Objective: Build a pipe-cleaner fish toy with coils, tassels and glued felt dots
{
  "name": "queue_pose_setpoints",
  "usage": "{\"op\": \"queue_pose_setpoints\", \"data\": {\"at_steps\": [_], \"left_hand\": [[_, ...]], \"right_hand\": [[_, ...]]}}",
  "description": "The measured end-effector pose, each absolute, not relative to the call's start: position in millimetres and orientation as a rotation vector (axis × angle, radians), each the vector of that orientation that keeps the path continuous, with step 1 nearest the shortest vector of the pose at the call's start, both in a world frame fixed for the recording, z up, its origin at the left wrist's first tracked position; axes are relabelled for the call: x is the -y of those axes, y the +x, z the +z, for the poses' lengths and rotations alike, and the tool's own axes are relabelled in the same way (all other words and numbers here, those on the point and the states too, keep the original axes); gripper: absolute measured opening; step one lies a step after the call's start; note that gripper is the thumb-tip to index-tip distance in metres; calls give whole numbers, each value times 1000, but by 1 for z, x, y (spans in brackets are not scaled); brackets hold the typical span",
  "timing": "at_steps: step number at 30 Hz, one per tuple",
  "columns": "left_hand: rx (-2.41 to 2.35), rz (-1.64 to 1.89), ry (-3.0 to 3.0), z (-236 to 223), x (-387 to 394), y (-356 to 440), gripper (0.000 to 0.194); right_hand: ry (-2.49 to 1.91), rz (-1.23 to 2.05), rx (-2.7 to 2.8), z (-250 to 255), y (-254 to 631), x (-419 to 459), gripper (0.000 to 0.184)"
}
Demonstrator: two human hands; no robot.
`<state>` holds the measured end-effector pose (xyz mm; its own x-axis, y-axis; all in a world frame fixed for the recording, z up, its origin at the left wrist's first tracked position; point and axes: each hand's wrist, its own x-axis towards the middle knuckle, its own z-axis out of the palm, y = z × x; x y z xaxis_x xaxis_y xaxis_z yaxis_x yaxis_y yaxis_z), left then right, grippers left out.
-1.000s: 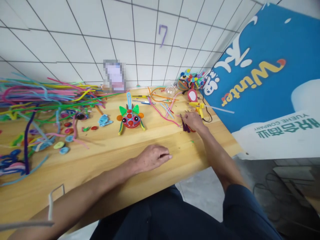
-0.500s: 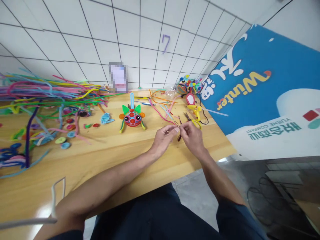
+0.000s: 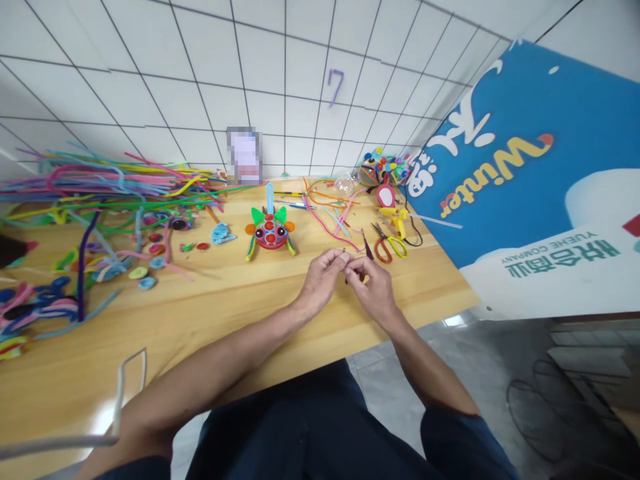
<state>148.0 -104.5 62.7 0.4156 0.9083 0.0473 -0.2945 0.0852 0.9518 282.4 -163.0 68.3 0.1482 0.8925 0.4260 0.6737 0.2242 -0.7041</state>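
Observation:
My left hand (image 3: pixel 323 277) and my right hand (image 3: pixel 371 283) meet fingertip to fingertip over the table's front half. Both are closed in a pinch on a small dark tassel; only its tiny loop and a bit of dark fringe show, the rest lying behind my fingers. Just beyond my right hand lies another dark maroon tassel (image 3: pixel 369 248). Scissors (image 3: pixel 390 247) with one red and one yellow handle rest to its right. Left of my hands stands a colourful beast-head ornament (image 3: pixel 271 235) with green ears, round black eyes and a light blue loop on top.
A yellow glue gun (image 3: pixel 399 220) lies at the right, near a red-rimmed round piece (image 3: pixel 386 195) and finished ornaments (image 3: pixel 383 168). Pipe cleaners (image 3: pixel 125 180) pile up at the left, with coiled discs in front. A phone (image 3: pixel 245 157) leans on the tiled wall.
My right hand picked a tassel up from beside the scissors and brought it leftward. My left hand rose from the table to meet it, and both have since shifted slightly left.

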Motion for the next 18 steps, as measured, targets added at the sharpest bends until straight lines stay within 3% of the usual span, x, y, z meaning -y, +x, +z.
{"op": "queue_pose_setpoints", "data": {"at_steps": [9,18], "left_hand": [[-731,1102,1728,72,110,133,26],[-684,1047,1666,72,112,124,22]], "right_hand": [[-1454,606,1469,103,292,153,16],[-1296,796,1383,94,286,143,18]]}}
